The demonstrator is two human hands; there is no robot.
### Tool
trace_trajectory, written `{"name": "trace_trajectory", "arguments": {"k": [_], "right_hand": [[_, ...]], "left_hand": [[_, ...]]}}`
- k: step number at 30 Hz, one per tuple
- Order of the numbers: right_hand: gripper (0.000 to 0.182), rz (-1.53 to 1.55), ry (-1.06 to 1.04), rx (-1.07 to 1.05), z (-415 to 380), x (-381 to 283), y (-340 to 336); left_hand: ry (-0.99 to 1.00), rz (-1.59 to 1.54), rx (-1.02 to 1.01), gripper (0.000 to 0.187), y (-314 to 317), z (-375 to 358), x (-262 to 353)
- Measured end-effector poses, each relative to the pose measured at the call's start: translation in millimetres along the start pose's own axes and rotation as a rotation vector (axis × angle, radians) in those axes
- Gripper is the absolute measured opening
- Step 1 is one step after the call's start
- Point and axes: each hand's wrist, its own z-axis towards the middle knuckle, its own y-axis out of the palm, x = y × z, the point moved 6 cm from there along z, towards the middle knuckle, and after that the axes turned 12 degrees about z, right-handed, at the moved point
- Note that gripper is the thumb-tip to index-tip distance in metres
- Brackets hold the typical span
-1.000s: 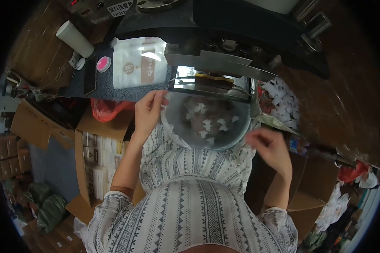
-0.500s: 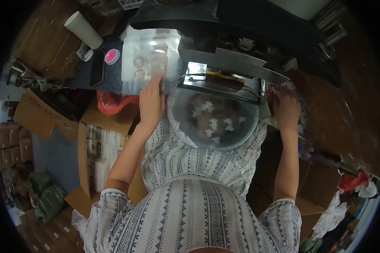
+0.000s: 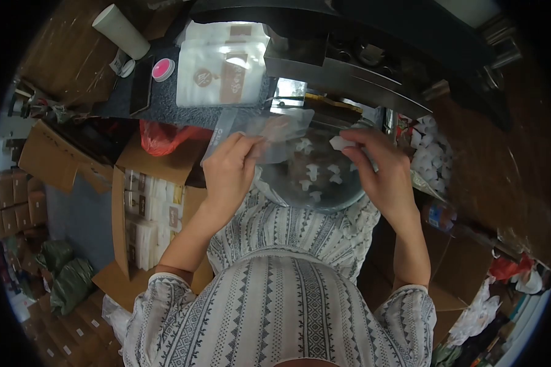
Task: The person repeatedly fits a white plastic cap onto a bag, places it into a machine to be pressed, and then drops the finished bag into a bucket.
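My left hand (image 3: 229, 168) pinches a translucent plastic pouch (image 3: 291, 125) by its edge, over the left rim of a round basin. Between the thumb and fingers of my right hand (image 3: 382, 168) is a small white piece (image 3: 338, 143), held above the basin's right half. Both hands are apart from each other. Inside the plastic-lined basin (image 3: 281, 199) lie several small white pieces (image 3: 312, 172), irregular in outline. A stack of printed pouches (image 3: 217, 88) rests on the dark mat beyond my left hand.
A dark machine with a metal front (image 3: 355, 76) overhangs the basin. On the right is a heap of white pieces (image 3: 431, 153). To the left are a pink-lidded jar (image 3: 163, 70), a phone (image 3: 142, 85), a white cup (image 3: 121, 32) and an open carton (image 3: 121, 226) of packets.
My left hand has drawn a pouch off the stack toward the basin. My right hand has come from the heap on the right to above the basin, bringing a white piece.
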Motion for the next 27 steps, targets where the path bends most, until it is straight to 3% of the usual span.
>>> {"name": "trace_trajectory", "arguments": {"k": [2,4,6,8,10,12,14,16,18,20,21,22,23,24,26,27], "right_hand": [[0.018,-0.204,-0.379,0.008,1.8,-19.4,9.7],[0.019,-0.218,-0.368,-0.047,1.9,-21.8,15.6],[0.02,-0.23,-0.353,-0.103,1.7,-18.4,18.8],[0.023,-0.029,-0.23,-0.135,4.7,-1.0,15.7],[0.024,0.009,-0.13,-0.045,6.0,12.4,8.7],[0.025,0.043,-0.034,0.043,5.4,21.0,-3.1],[0.025,-0.12,0.028,0.148,1.7,25.3,-21.8],[0.025,-0.167,0.029,0.121,-7.3,22.0,-34.3],[0.025,-0.209,0.031,0.088,-19.9,23.5,-44.7],[0.021,-0.711,0.103,0.325,-32.1,26.2,-72.1],[0.021,-0.707,0.104,0.321,-31.8,37.9,-78.8],[0.02,-0.87,0.263,0.293,-32.7,61.5,-85.7],[0.019,-1.034,0.417,0.265,-33.7,78.0,-93.1],[0.019,-1.036,0.404,0.269,-29.6,78.3,-97.2],[0.015,-0.682,0.424,0.194,-27.6,86.2,-96.1],[0.015,-0.682,0.421,0.197,-26.8,87.4,-98.5]], "left_hand": [[0.058,-0.019,-0.015,0.012,0.7,0.1,9.4],[0.116,-0.039,-0.031,0.01,2.7,-1.1,19.1],[0.162,-0.114,-0.199,0.006,14.4,-4.1,28.1],[0.183,-0.207,-0.268,0.009,28.1,-7.5,29.2],[0.203,-0.301,-0.333,0.012,42.2,-4.8,34.6],[-0.238,-0.566,-0.683,0.013,78.3,-1.3,24.1],[-0.323,-0.659,-0.731,0.018,98.8,14.2,18.5],[-0.409,-0.751,-0.787,0.022,117.5,23.1,18.2],[-0.663,-1.124,-0.699,0.03,128.7,26.4,17.9],[-0.637,-1.093,-0.736,0.03,125.0,28.9,19.5],[-0.611,-1.059,-0.776,0.031,123.5,27.8,19.5],[-0.618,-1.054,-0.78,0.031,122.5,22.1,16.0],[-0.474,-0.96,-0.667,0.032,115.1,25.7,11.1],[-0.328,-0.866,-0.543,0.034,105.1,33.8,6.5],[-0.411,-0.866,-0.762,0.041,74.3,47.4,-18.9],[-0.404,-0.623,-0.599,0.046,58.5,62.0,-45.3]]}}
